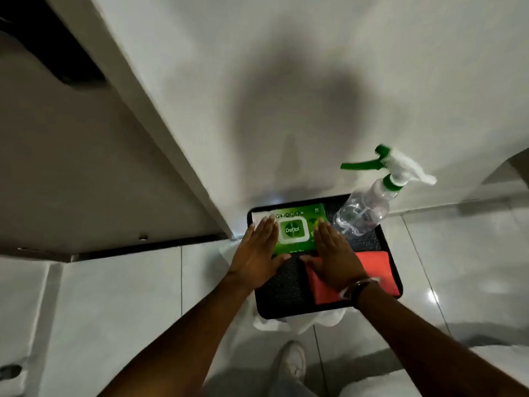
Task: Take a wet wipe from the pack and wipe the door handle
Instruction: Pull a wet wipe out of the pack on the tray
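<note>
While left hand (pixel 259 253) and right hand (pixel 333 255) lie flat, fingers spread, gripping nothing, flanking wipe pack (pixel 297 229) on tray (pixel 396 279): opening step. Lid (pixel 292 230) seemingly closed; next, lift flap.

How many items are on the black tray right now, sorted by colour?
Green: 1, the wet wipe pack, lid closed, with the left hand and right hand flat at its sides.
Red: 1, the folded cloth.
Clear with green trim: 1, the spray bottle.
White: 1, a sheet at the tray's far left corner.
Total: 4
</note>
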